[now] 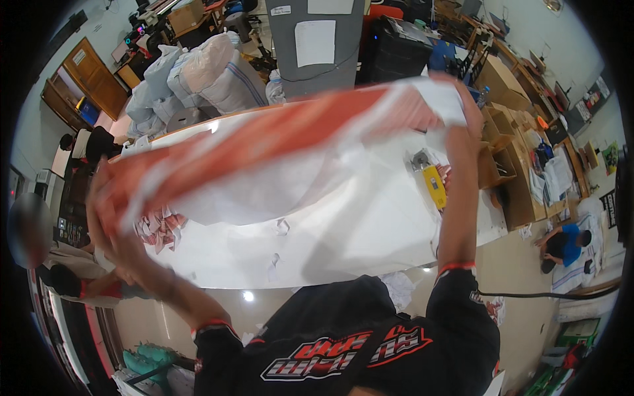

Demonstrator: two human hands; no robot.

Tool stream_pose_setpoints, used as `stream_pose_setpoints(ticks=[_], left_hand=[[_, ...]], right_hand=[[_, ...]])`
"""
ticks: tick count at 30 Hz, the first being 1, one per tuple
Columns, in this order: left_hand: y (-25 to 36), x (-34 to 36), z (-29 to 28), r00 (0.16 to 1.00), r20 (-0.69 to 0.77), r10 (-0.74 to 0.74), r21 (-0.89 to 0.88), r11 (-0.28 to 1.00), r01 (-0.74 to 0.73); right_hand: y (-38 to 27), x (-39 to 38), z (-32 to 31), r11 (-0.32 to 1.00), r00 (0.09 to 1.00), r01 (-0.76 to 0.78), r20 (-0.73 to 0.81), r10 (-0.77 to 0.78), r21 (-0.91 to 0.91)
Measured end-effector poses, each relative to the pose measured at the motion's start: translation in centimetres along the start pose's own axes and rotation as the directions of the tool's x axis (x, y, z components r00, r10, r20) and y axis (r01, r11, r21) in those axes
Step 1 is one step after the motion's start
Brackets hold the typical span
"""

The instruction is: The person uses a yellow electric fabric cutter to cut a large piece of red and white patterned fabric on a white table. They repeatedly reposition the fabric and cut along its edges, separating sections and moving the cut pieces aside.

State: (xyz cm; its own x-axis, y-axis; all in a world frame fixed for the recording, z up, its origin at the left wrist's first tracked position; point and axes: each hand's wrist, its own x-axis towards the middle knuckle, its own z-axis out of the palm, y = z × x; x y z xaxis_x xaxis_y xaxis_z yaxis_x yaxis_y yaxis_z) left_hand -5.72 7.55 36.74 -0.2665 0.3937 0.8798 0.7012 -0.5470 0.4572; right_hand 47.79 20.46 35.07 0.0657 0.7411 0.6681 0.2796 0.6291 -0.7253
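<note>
A long piece of red and white fabric is stretched between my hands above the white table, smeared by motion. Its left end is gripped by my left hand, out over the table's left end. At the far right, my right hand grips the other end, with a white part of the cloth beside it. The fingers are partly blurred. A yellow handheld electric cloth cutter with a metal head lies near my right forearm. Crumpled red and white fabric scraps lie below my left hand.
Small white scraps dot the table. Cardboard boxes stand along its right side. Stuffed white sacks and a grey cabinet are behind it. People are at the left; another person sits on the floor at right. A black cable hangs at right.
</note>
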Motion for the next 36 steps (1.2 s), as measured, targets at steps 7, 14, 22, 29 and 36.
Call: stream_pose_setpoints(ticks=[7,14,22,29,36], left_hand=[[-0.6,-19.2,-6.1,0.824,0.458,-0.334,0.2,0.942,0.27],[-3.0,-21.0,-1.3,0.656,0.352,-0.668,0.406,0.74,0.536],[0.6,-16.3,-10.7,0.847,0.159,-0.508,0.287,0.844,0.452],[4.4,-10.1,-9.7,0.769,-0.28,-0.575,0.006,0.8,0.601],[-13.9,-8.0,-2.5,0.592,0.23,-0.772,0.219,0.634,0.742]], right_hand=[[2.6,-15.0,-5.9,0.852,0.92,-0.01,0.329,0.213,-0.523],[8.7,-18.1,-3.2,0.841,0.826,-0.092,0.43,0.363,-0.534],[3.1,-12.4,-5.7,0.995,0.867,-0.021,0.494,0.069,-0.102],[5.2,-10.1,-9.3,0.86,1.0,-0.021,0.006,0.021,0.509],[11.6,-3.6,3.3,0.674,0.742,-0.66,0.145,0.655,0.332]])
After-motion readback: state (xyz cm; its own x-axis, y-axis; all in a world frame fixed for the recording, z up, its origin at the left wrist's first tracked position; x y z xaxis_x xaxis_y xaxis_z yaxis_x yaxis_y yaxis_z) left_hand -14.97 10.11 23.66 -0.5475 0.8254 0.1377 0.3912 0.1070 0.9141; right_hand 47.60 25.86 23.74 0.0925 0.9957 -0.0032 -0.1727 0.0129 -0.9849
